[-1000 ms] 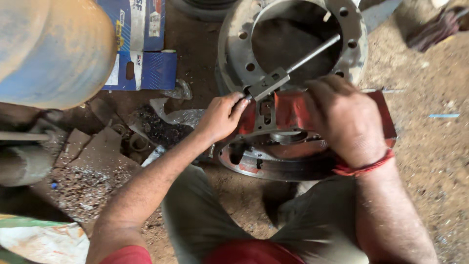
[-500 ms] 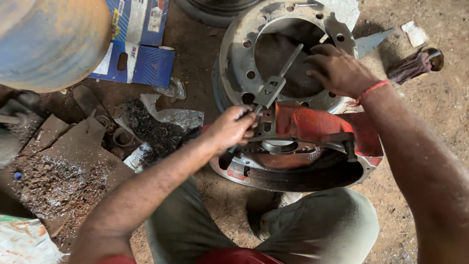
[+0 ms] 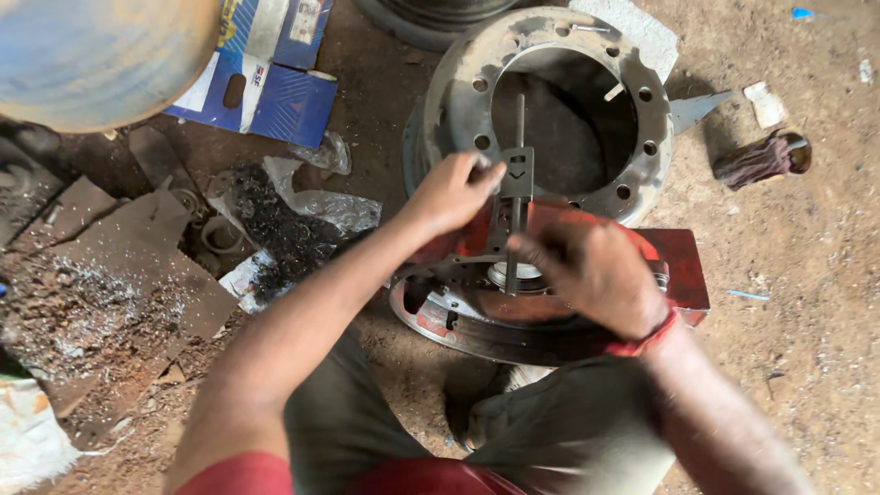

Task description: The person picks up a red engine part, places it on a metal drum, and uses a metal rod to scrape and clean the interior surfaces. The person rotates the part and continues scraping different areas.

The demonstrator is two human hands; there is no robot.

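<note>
Gripping a grey metal gauge point(image 3: 516, 197) over dusty dirt floor point(image 3: 807, 275) — left hand point(image 3: 454, 192), right hand point(image 3: 596, 275).

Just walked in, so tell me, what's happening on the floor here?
A person sits on the dirt floor over a red part. The left hand and the right hand both grip a flat metal tool standing upright on it. A grey brake drum lies just beyond.
</note>
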